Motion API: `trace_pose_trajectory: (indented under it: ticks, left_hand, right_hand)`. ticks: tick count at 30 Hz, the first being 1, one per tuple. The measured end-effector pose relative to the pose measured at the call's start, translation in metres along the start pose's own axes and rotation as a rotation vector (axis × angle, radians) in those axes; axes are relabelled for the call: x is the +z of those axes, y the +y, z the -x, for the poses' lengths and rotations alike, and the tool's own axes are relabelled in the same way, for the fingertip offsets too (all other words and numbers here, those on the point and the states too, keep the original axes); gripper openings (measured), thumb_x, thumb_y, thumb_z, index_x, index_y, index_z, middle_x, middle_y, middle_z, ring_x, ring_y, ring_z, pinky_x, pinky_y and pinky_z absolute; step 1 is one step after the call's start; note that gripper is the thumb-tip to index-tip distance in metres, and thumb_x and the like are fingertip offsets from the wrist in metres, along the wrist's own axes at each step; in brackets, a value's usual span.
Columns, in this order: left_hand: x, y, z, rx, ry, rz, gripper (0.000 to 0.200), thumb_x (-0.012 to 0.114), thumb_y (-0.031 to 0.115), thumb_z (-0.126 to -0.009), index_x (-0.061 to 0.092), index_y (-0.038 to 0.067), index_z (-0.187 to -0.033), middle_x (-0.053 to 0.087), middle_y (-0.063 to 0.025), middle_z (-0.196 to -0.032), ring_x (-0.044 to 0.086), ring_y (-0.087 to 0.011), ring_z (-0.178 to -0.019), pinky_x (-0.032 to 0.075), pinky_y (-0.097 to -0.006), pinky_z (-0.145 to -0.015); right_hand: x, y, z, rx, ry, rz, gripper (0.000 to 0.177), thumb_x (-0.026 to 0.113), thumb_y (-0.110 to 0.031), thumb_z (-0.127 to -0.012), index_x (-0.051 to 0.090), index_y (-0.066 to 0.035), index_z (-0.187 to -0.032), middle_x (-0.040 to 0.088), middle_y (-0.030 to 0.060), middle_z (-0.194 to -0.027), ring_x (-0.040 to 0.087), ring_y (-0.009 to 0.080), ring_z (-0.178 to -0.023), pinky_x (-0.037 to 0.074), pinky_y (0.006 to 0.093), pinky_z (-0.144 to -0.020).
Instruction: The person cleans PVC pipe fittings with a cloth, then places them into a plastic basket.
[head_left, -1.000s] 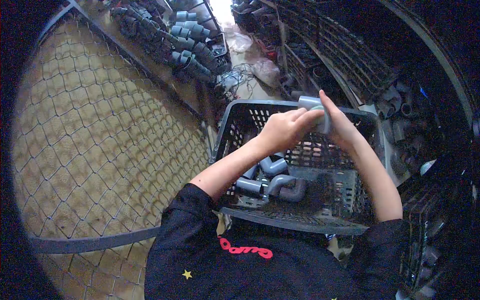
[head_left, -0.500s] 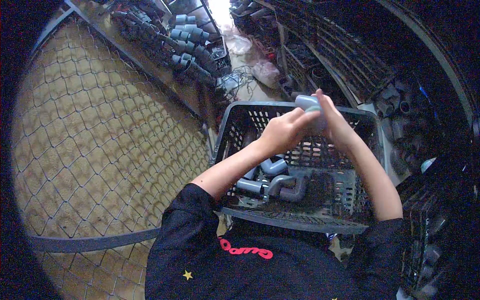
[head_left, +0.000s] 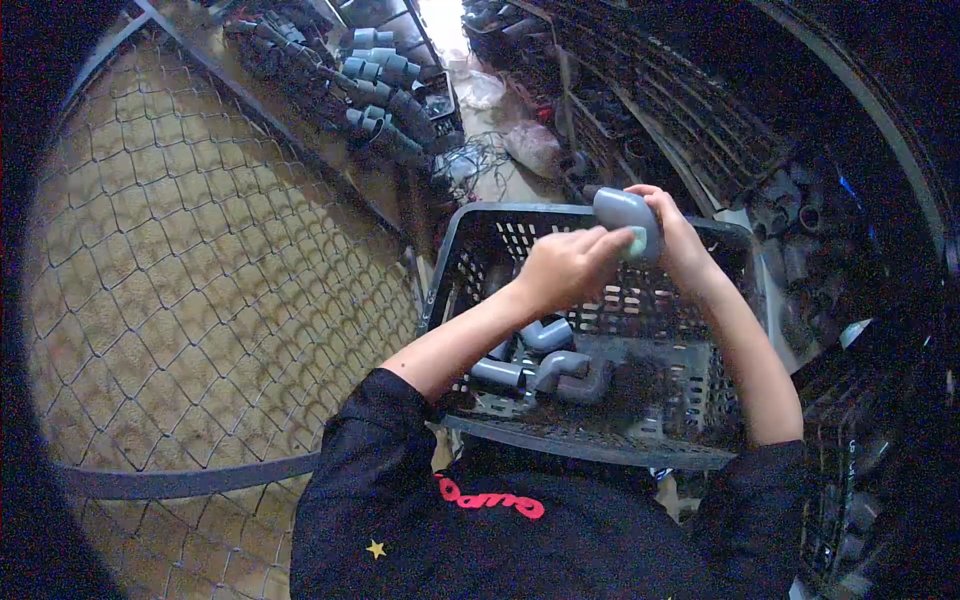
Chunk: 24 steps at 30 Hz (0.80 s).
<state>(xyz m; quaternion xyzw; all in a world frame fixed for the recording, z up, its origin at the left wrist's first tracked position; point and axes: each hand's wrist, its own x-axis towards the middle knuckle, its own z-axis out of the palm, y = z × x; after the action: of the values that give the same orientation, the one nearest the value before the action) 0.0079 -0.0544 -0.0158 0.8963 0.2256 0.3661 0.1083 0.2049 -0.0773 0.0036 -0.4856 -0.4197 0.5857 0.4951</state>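
Above crate, elbow in right hand

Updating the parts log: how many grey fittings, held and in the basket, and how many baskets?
Held grey fitting, in left hand and right hand: 1
Grey fittings in basket: about 4, overlapping
Basket: 1
Total: about 6

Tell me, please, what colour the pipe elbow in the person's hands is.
Grey; the pipe elbow shows best in the head view.
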Motion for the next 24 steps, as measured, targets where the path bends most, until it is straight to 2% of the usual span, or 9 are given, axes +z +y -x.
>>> trace_pose_trajectory:
  ticks: [2, 3, 6, 8, 11, 14, 18, 22, 24]
  left_hand:
    - [0.000, -0.005, -0.002, -0.078, 0.120, -0.049, 0.038, 0.062, 0.020, -0.090, 0.050, 0.014, -0.124, 0.068, -0.0170, -0.082, 0.065, -0.0387, -0.065, 0.051, -0.0481, -0.054]
    - [-0.007, 0.000, -0.007, -0.343, 0.007, -0.088, 0.040, 0.061, 0.021, -0.090, 0.045, 0.013, -0.127, 0.067, -0.0185, -0.078, 0.065, -0.0393, -0.062, 0.050, -0.0492, -0.052]
    - [-0.005, -0.007, 0.000, -0.353, 0.014, -0.168, 0.040, 0.059, 0.022, -0.092, 0.042, 0.012, -0.128, 0.066, -0.0198, -0.075, 0.064, -0.0403, -0.061, 0.050, -0.0506, -0.052]
    - [0.008, -0.001, 0.007, -0.348, 0.141, 0.001, 0.039, 0.055, 0.021, -0.095, 0.042, 0.012, -0.130, 0.066, -0.0214, -0.081, 0.064, -0.0418, -0.064, 0.050, -0.0512, -0.053]
    - [-0.006, 0.004, -0.003, -0.341, 0.134, -0.078, 0.040, 0.056, 0.021, -0.095, 0.042, 0.013, -0.132, 0.067, -0.0224, -0.087, 0.065, -0.0417, -0.067, 0.050, -0.0507, -0.055]
    - [-0.012, 0.001, -0.012, -0.374, 0.160, -0.074, 0.041, 0.057, 0.019, -0.094, 0.044, 0.015, -0.133, 0.067, -0.0219, -0.097, 0.066, -0.0405, -0.074, 0.053, -0.0491, -0.058]
    - [-0.002, -0.001, -0.001, -0.290, 0.145, 0.037, 0.044, 0.055, 0.013, -0.093, 0.043, 0.011, -0.135, 0.065, -0.0220, -0.110, 0.067, -0.0409, -0.084, 0.055, -0.0473, -0.067]
    - [0.001, 0.000, 0.003, -0.219, 0.073, 0.096, 0.045, 0.054, 0.008, -0.092, 0.043, 0.012, -0.136, 0.064, -0.0203, -0.115, 0.066, -0.0408, -0.092, 0.055, -0.0466, -0.072]
    - [-0.002, 0.001, 0.001, -0.128, 0.056, 0.072, 0.045, 0.054, 0.008, -0.092, 0.043, 0.012, -0.136, 0.064, -0.0203, -0.114, 0.066, -0.0412, -0.092, 0.055, -0.0472, -0.072]
  right_hand:
    - [-0.003, 0.003, -0.002, -0.041, -0.021, -0.046, 0.039, 0.036, -0.039, -0.101, 0.048, -0.012, -0.127, 0.056, 0.0066, -0.112, 0.056, 0.0160, -0.099, 0.048, 0.0312, -0.084]
    - [0.003, -0.006, 0.004, 0.018, 0.007, -0.115, 0.042, 0.036, -0.039, -0.100, 0.047, -0.010, -0.127, 0.054, 0.0070, -0.112, 0.055, 0.0166, -0.098, 0.047, 0.0312, -0.084]
    - [0.004, -0.002, 0.003, -0.023, 0.026, 0.019, 0.042, 0.036, -0.038, -0.099, 0.047, -0.009, -0.128, 0.053, 0.0081, -0.113, 0.055, 0.0172, -0.097, 0.047, 0.0313, -0.084]
    - [0.008, -0.006, 0.005, -0.046, 0.046, 0.057, 0.045, 0.037, -0.038, -0.097, 0.043, -0.007, -0.130, 0.051, 0.0101, -0.113, 0.055, 0.0181, -0.096, 0.047, 0.0318, -0.083]
    - [0.013, -0.022, 0.016, -0.044, 0.040, 0.093, 0.052, 0.037, -0.042, -0.098, 0.037, -0.003, -0.133, 0.049, 0.0116, -0.112, 0.053, 0.0177, -0.093, 0.045, 0.0307, -0.084]
    - [0.009, -0.006, 0.012, -0.254, 0.061, 0.326, 0.054, 0.043, -0.043, -0.099, 0.035, -0.003, -0.134, 0.051, 0.0118, -0.112, 0.054, 0.0161, -0.094, 0.044, 0.0292, -0.086]
    - [0.020, 0.005, 0.011, -0.166, -0.048, 0.222, 0.071, 0.055, -0.043, -0.098, 0.024, 0.001, -0.145, 0.057, 0.0119, -0.115, 0.054, 0.0151, -0.106, 0.042, 0.0284, -0.092]
    - [0.017, -0.006, 0.009, -0.147, -0.069, 0.028, 0.063, 0.051, -0.045, -0.099, 0.041, 0.004, -0.138, 0.058, 0.0104, -0.120, 0.053, 0.0131, -0.111, 0.039, 0.0270, -0.098]
    - [0.016, -0.011, 0.012, -0.184, -0.027, 0.154, 0.059, 0.047, -0.048, -0.100, 0.051, 0.003, -0.130, 0.058, 0.0088, -0.120, 0.052, 0.0124, -0.112, 0.038, 0.0264, -0.099]
